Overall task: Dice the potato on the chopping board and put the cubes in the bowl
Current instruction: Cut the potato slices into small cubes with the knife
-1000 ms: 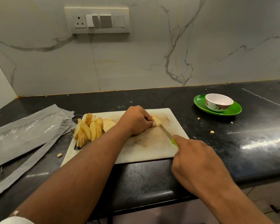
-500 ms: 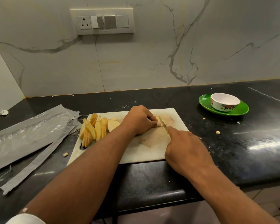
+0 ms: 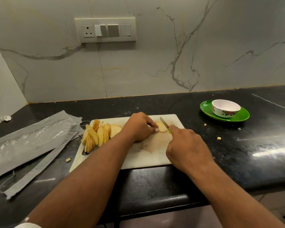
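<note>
Slicing done, dicing barely begun — slices (image 3: 99,134) fan left on chopping board (image 3: 148,155). Left hand (image 3: 139,127) pins potato piece (image 3: 161,127); right hand (image 3: 184,145) grips knife (image 3: 164,123). Bowl (image 3: 225,108), right of board, looks empty.

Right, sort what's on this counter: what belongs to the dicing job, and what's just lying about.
For the job:
chopping board
potato piece held by the left hand
knife in the right hand
potato slices
bowl

Lying about:
plastic bags
green plate under the bowl
stray bits
</note>
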Demonstrator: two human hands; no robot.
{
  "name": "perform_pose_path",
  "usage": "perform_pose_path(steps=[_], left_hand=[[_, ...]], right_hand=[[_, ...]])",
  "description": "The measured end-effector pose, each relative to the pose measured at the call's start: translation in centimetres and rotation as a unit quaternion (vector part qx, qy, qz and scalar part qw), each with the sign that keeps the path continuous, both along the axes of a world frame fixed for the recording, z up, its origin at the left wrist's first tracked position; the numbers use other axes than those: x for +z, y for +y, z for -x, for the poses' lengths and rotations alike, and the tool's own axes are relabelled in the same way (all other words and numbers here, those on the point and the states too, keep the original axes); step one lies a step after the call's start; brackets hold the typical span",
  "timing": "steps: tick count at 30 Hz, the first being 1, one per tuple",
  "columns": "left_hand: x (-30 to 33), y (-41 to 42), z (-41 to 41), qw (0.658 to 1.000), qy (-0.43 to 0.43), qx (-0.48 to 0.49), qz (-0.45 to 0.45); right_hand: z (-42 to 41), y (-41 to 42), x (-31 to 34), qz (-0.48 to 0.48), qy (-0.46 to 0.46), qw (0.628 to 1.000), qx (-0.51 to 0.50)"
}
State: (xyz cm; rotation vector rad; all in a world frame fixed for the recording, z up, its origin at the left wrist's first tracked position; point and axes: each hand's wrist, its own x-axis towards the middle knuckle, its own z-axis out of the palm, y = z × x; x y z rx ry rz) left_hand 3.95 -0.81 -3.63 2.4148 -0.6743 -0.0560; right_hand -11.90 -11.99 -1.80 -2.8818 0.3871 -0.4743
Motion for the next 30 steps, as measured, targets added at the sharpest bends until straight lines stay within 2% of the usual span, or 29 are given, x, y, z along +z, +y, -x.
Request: perform_pose_path(steps=[6,13,18,26,30], left_hand=[[0.0,-0.3,0.0,1.0,-0.013,0.003,-0.003],[-0.3,-0.4,-0.3,1.0,-0.023,0.007,-0.003],[-0.3,-0.3,-0.2,1.0,-0.023,0.006,-0.004],[-0.2,-0.2,0.3,0.999,-0.004,0.025,0.022],[-0.2,-0.4,0.2,0.999,-0.014,0.028,0.013]], right_hand=[[-1.2,0.3,-1.2,-0.014,0.011,1.0,0.015],[4.0,0.7,-1.7,-0.02,0.016,0.999,0.033],[6.2,0.6,-1.2,-0.016,-0.015,0.999,0.038],[-0.5,0.5,-0.6,-0.007,0.008,1.0,0.008],[-0.7,0.7,-1.3,-0.018,0.025,0.999,0.02]])
